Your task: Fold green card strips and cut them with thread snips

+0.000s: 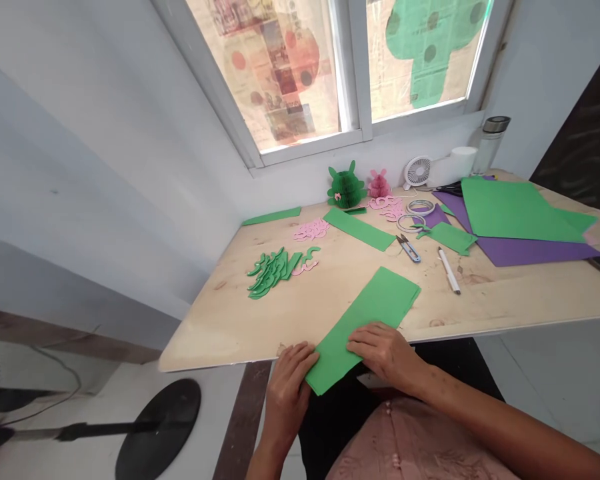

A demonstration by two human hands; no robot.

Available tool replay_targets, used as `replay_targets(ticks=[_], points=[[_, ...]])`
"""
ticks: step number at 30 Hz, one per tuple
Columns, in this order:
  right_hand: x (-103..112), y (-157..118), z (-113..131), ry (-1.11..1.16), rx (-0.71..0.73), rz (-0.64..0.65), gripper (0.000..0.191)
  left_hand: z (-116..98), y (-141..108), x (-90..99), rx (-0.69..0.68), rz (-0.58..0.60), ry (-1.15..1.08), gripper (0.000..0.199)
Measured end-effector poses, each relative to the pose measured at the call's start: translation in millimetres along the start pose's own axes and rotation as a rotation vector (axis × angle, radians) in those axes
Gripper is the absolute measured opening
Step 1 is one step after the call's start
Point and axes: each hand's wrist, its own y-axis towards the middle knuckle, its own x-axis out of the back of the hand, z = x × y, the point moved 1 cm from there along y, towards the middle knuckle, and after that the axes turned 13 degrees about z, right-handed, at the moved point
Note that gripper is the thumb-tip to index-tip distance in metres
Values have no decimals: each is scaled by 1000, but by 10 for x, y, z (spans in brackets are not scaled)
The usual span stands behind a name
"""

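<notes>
A long green paper strip (367,310), layered at its right edge, lies slantwise over the table's front edge. My left hand (291,377) grips its lower left edge, fingers bent together on top. Farther along the same strip, my right hand (384,352) has its fingers close together, holding the paper near its right side. The strip's lower end sticks out past the table edge. Left of it lie a pile of green paper cutouts (269,275) and a few pink curved pieces (306,268). Another green strip (359,229) rests farther back.
The wooden table (220,333) also bears blue-handled snips (409,249), a white pen (449,271), tape rolls (411,223), large green sheets (520,210) and purple paper (535,251). Green (347,189) and pink (379,185) paper figures, a small fan (417,173) and a bottle (490,147) stand at the back.
</notes>
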Motion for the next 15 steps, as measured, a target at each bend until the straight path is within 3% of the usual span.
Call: replay_targets(ticks=[4, 9, 15], points=[[15, 1, -6, -6, -37, 7, 23, 11, 17, 20, -7, -41, -33, 32], [41, 113, -124, -31, -64, 11, 27, -126, 8, 55, -2, -111, 20, 30], [171, 31, -192, -38, -110, 53, 37, -391, 197, -39, -86, -58, -19, 26]])
